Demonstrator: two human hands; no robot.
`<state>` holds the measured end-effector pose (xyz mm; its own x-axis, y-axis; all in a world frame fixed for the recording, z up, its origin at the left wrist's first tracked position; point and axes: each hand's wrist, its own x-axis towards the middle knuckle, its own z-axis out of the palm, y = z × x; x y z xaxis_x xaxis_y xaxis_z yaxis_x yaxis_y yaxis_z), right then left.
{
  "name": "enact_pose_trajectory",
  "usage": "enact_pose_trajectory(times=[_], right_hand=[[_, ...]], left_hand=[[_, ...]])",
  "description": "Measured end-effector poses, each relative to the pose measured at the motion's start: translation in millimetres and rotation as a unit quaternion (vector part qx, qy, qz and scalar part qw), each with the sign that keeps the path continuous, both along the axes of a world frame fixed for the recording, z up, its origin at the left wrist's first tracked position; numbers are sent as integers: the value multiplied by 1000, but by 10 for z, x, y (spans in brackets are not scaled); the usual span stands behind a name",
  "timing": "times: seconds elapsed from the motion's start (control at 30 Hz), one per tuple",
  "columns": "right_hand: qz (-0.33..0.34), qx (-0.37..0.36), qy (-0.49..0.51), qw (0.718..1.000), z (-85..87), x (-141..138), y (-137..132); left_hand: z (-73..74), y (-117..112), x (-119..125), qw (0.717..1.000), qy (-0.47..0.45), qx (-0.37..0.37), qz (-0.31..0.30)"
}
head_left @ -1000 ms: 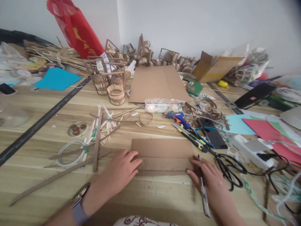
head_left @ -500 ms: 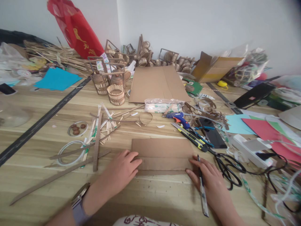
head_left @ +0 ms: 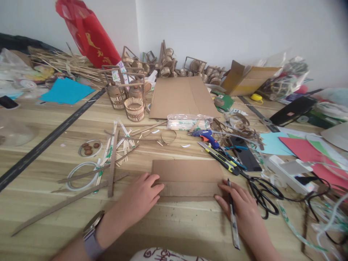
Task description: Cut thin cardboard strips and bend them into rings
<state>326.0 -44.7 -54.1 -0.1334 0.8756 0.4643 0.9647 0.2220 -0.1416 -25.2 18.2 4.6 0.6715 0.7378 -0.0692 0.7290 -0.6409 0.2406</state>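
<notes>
Wooden bench [head_left: 174, 230], cardboard piece [head_left: 187, 172] lying flat at the near middle

Clock directions run from that piece. Between eight and nine o'clock, the left hand [head_left: 143, 192] rests with loosely spread fingers at its left edge, clasping nothing visible. Toward four o'clock, the right hand [head_left: 244, 206] touches the opposite edge, its fingers also holding a slim pen-like tool [head_left: 233, 221], whose kind I cannot tell.

The piece seems already trimmed to a rectangle; a line crosses it, crease or strip edge, I cannot say. Work on it looks early: nothing is joined to it. A slatted basket [head_left: 135, 111] toward eleven looks finished, while loose sticks [head_left: 125, 148] at ten remain unassembled. At twelve lies a larger cardboard sheet [head_left: 179, 96]; at two, an unheld utility knife [head_left: 220, 158].
</notes>
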Motion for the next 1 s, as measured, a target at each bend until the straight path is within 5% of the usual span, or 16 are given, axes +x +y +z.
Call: enact_pose_trajectory(times=[1.0], right_hand=[[4, -1, 16, 1000, -9, 15, 15]], left_hand=[[-62, 68, -126, 999, -45, -11, -2]])
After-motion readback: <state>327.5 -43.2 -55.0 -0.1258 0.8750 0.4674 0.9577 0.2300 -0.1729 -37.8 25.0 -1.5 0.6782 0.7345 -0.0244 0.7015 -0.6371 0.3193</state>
